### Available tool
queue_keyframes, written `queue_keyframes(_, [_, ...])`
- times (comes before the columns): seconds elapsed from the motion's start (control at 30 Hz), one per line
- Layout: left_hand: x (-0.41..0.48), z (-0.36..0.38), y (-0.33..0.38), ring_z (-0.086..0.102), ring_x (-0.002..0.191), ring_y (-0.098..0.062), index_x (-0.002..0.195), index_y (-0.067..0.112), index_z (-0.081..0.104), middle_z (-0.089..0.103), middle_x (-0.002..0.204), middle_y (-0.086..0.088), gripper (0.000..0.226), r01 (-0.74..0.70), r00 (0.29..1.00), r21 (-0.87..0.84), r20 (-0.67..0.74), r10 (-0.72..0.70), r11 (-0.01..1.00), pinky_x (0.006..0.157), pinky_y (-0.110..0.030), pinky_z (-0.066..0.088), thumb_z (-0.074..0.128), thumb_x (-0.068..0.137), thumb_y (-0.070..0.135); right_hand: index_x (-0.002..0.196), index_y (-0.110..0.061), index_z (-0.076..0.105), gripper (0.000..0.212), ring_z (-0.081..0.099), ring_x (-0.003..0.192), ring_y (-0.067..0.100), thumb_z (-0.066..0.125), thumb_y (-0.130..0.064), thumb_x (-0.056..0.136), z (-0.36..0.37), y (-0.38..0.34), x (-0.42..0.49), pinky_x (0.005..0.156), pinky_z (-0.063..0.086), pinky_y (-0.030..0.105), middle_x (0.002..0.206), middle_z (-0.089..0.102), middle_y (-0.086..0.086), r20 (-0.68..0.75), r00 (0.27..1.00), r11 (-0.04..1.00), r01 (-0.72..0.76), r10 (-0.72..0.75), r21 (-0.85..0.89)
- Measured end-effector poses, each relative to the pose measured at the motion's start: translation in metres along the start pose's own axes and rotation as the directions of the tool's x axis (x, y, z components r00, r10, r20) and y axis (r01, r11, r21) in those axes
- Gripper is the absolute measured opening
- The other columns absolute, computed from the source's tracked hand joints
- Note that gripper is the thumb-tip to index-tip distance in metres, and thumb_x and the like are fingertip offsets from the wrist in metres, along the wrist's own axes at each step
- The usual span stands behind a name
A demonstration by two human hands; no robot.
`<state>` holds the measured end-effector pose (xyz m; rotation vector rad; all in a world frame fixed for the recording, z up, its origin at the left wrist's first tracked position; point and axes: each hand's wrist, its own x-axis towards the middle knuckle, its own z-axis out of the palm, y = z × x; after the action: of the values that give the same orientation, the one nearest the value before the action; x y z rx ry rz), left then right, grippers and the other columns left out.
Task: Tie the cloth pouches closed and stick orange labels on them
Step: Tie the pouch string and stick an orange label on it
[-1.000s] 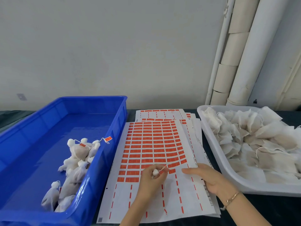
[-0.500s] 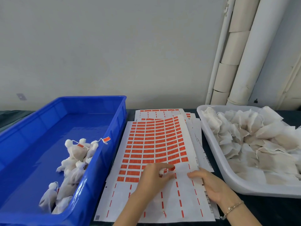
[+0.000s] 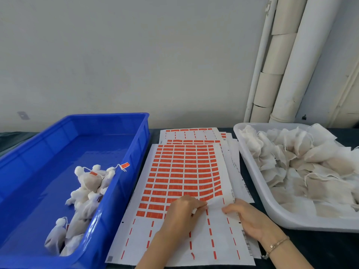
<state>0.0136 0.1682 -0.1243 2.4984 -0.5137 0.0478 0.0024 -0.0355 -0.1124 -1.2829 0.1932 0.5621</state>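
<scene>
Cloth pouches (image 3: 303, 171), white and untied with loose strings, fill the pale grey plastic tray (image 3: 310, 225) on the right of the dark bench (image 3: 330, 249). On the left, the deep blue plastic crate (image 3: 48, 152) holds a smaller heap of tied pouches (image 3: 89, 183) against its right wall, and one orange tag (image 3: 125, 165) hangs over the rim. Between the two lie overlapping white sheets of orange labels (image 3: 184, 171). The near rows of the top sheet are bare. The right hand (image 3: 250, 224) is released, fingers flat, pressing the top sheet near its right edge. The left hand (image 3: 182, 212) is clenched round a small white pouch (image 3: 193, 211), of which only a scrap shows. Its fingertips sit at the nearest label row, where the paper buckles.
</scene>
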Motion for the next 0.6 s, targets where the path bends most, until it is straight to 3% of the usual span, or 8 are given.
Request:
queue_keyframes(0.27, [0.0, -0.002, 0.001, 0.057, 0.105, 0.002, 0.122, 0.037, 0.063, 0.062, 0.123, 0.019, 0.029, 0.0, 0.999, -0.058, -0.042, -0.002, 0.998, 0.077, 0.007, 0.028, 0.055, 0.094, 0.037, 0.126, -0.002, 0.055, 0.034, 0.063, 0.109, 0.039, 0.05, -0.001, 0.093, 0.001, -0.002, -0.003, 0.101, 0.044, 0.054, 0.118, 0.065, 0.021, -0.021, 1.0, 0.999, -0.017, 0.016, -0.047])
queue_keyframes(0.4, [0.003, -0.003, 0.003, 0.055, 0.083, 0.009, 0.112, 0.036, 0.067, 0.064, 0.112, 0.022, 0.023, 0.087, 0.995, -0.163, -0.038, -0.095, 0.983, 0.067, 0.003, 0.037, 0.058, 0.091, 0.04, 0.124, -0.005, 0.056, 0.032, 0.063, 0.108, 0.039, 0.052, -0.001, 0.092, 0.004, -0.004, -0.005, 0.101, 0.043, 0.056, 0.116, 0.066, 0.02, -0.056, 0.998, 0.996, -0.014, 0.008, -0.092])
queue_keyframes(0.6, [0.004, -0.005, 0.005, 0.06, 0.079, 0.004, 0.092, 0.038, 0.063, 0.058, 0.088, 0.031, 0.005, 0.188, 0.964, -0.363, -0.11, -0.242, 0.913, 0.062, 0.0, 0.043, 0.064, 0.089, 0.035, 0.119, -0.016, 0.057, 0.037, 0.069, 0.099, 0.028, 0.066, -0.003, 0.086, 0.016, -0.011, -0.01, 0.09, 0.052, 0.054, 0.109, 0.071, 0.007, -0.16, 0.975, 0.95, 0.102, -0.155, -0.295])
